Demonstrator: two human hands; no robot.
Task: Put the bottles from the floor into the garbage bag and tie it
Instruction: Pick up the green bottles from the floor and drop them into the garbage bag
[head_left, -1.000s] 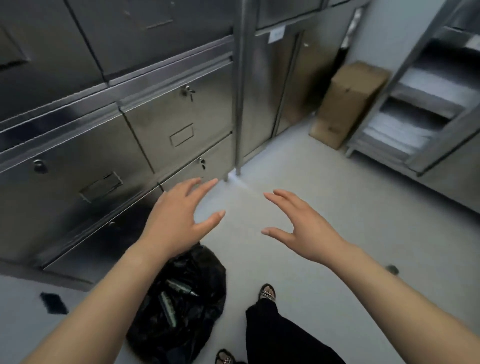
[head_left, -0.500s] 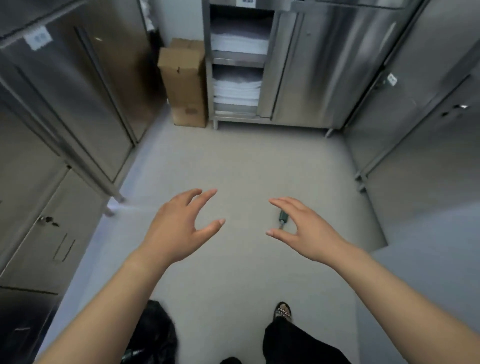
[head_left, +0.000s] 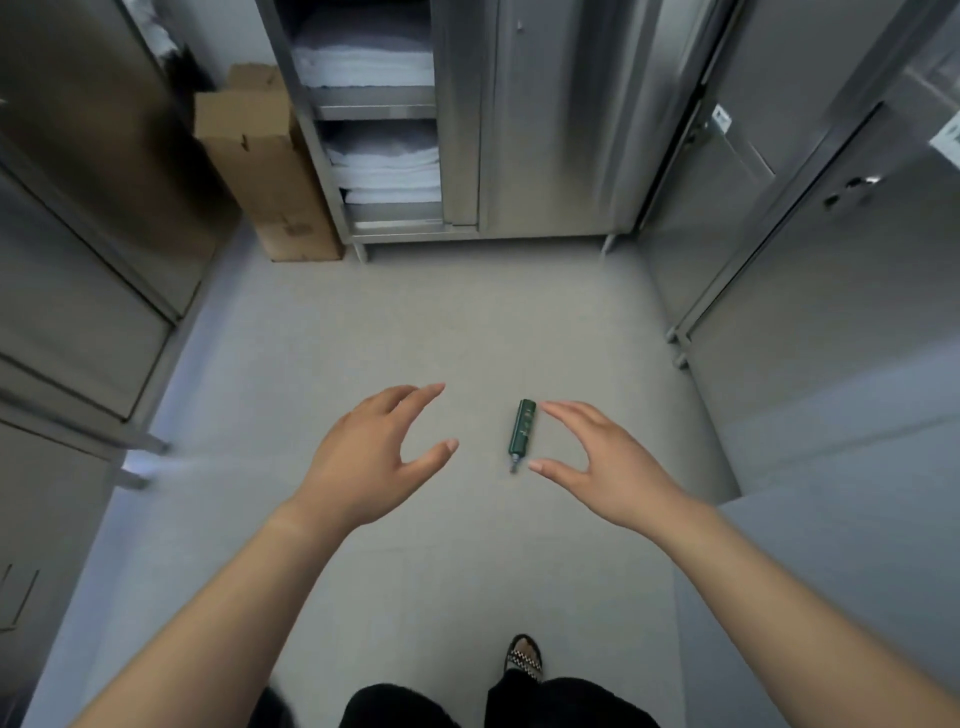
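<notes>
Both hands empty and spread wide above the floor; one green bottle lying loose.

Green bottle (head_left: 521, 432) lies on its side on the grey floor (head_left: 363, 338), mid-floor, narrow end toward the person. Left hand (head_left: 371, 457) and right hand (head_left: 597, 462) hover with fingers splayed, holding nothing; the bottle appears in the gap just beside the right hand. Steel cabinets line both side edges of the floor; a cardboard box (head_left: 260, 161) stands at the far left corner beside open shelves of folded white cloth (head_left: 384, 166).

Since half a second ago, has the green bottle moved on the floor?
Cannot tell. The green bottle lies farther from the cardboard box in the picture, but the camera itself turned.
</notes>
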